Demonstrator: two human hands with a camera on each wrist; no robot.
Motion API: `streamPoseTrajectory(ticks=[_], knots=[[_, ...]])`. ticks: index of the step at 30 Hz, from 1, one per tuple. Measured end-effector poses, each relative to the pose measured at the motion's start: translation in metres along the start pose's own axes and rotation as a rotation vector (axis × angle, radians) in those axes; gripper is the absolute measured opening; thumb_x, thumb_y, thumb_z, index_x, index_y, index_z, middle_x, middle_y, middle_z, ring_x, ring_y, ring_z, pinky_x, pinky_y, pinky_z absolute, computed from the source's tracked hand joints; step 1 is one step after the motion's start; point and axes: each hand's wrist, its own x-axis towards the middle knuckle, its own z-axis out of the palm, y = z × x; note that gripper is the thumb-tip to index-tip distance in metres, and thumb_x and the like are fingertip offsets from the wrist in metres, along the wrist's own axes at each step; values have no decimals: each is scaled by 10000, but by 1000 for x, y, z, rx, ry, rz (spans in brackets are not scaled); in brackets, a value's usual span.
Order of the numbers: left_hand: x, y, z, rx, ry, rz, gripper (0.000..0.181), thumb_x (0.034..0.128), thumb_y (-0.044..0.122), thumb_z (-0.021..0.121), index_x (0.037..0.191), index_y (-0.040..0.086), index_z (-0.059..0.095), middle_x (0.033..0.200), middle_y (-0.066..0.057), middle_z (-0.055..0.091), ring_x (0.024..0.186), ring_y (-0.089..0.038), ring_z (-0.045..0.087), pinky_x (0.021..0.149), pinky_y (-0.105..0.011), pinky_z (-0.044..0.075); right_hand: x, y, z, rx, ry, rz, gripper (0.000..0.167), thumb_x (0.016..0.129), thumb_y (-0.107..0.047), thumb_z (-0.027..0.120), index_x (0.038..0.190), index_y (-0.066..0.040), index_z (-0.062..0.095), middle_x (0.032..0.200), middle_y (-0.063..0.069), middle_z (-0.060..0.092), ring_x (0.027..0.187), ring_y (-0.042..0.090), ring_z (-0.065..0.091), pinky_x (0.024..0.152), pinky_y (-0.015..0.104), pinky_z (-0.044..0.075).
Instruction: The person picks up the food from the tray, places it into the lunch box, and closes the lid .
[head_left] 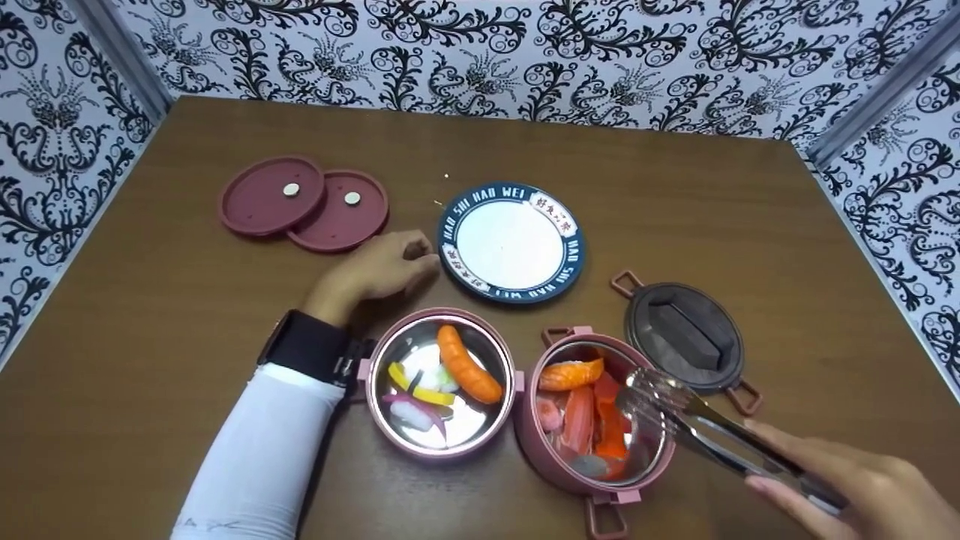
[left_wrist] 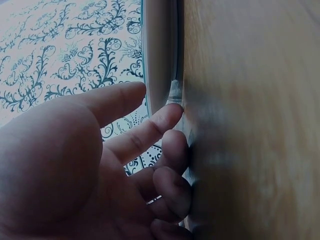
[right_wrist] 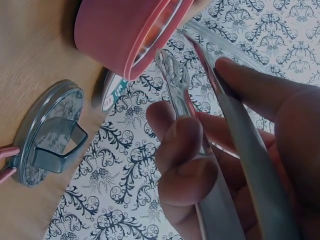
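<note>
the right-hand pot point(head_left: 534, 450), pink with a steel lining, holds an orange-and-white piece point(head_left: 571, 375) at eleven o'clock, a small pink round point(head_left: 549, 414) at nine, a pale red strip point(head_left: 577, 424) in the middle with a deeper orange-red piece point(head_left: 611, 435) beside it, and something grey point(head_left: 590, 466) at six. just beside it at nine o'clock, the left-hand pot point(head_left: 442, 452) holds an orange sausage point(head_left: 469, 367) at one, a curved yellow strip point(head_left: 431, 396) near the middle, and a purple-and-white piece point(head_left: 416, 412) at eight. the right hand point(head_left: 874, 480) grasps metal tongs point(head_left: 712, 417), their tips over the right-hand pot's mouth at two o'clock. the left hand point(head_left: 386, 266) is released, fingers loosely bent, just beside the plate point(head_left: 510, 244) at its nine o'clock; whether they touch i cannot tell. two overlapping dark-red discs point(head_left: 259, 202) lie at ten o'clock from that hand. only the right wrist view shows the gap beneath the arched grip of the dark lid point(head_left: 682, 337), which lies at one o'clock from the right-hand pot; it also shows the tongs' arms apart, thumb on one, fingers round the other. the left wrist view alone shows the left palm. the plate's blue rim reads "hao shi hao wei", repeated, with chinese characters in white panels at one and eight o'clock.
</note>
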Motion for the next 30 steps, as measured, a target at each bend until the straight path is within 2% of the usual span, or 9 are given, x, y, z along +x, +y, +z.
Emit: streamPoseTrajectory(ticks=[8,11,16,20,21,23,25,27,30], knots=[[2,1,0,14,6,7,295,1005,373,544,1148,128,623,1137,-105,654,1042,-282,582,952,-445,466,27,4,0,67,14,-3,565,679,-148,899,1214,-106,724,951,108,774,710,-40,639,608,80,483],[2,2,0,26,10,10,297,1007,365,542,1153,119,623,1123,-110,654,1038,-279,582,955,-445,459,38,11,4,66,44,65,534,683,-93,889,1193,-89,731,943,112,775,716,-125,574,592,70,461],[1,2,-1,38,9,7,299,1007,364,541,1157,118,623,1084,-109,653,1018,-279,586,938,-439,463,55,38,18,53,87,227,453,737,-82,863,1161,-14,721,913,236,746,618,-123,519,485,86,417],[1,1,-1,36,10,8,303,1005,369,541,1161,122,622,1125,-109,658,1035,-281,586,955,-449,464,65,70,31,21,83,302,421,819,-130,811,1184,39,686,821,287,706,488,0,461,391,150,351],[1,1,-1,34,10,7,302,1005,370,540,1160,125,621,1138,-107,657,1042,-280,585,962,-451,463,68,78,35,14,80,322,423,835,-149,800,1190,46,679,826,305,699,481,59,497,395,177,361],[1,0,-1,31,9,5,297,1005,367,541,1159,125,620,1150,-108,657,1047,-282,584,968,-454,462,72,94,41,-2,69,369,437,864,-188,779,1207,57,663,841,329,690,490,229,576,443,301,459],[1,0,-1,31,8,5,296,1005,367,543,1159,126,620,1149,-108,658,1050,-281,586,971,-455,462,75,109,47,-13,54,414,447,886,-223,759,1219,56,655,876,349,685,572,423,622,535,471,512],[2,0,-1,31,8,6,295,1005,365,543,1159,126,620,1144,-105,657,1051,-280,586,970,-453,462,78,123,52,-17,31,457,450,907,-259,735,1225,49,652,923,359,682,715,552,631,640,624,485],[2,1,-1,31,10,7,294,1003,368,547,1155,128,622,1124,-102,658,1046,-277,589,964,-447,463,81,140,58,-15,-23,509,480,946,-305,680,1251,61,622,976,377,667,813,598,613,725,687,448]])
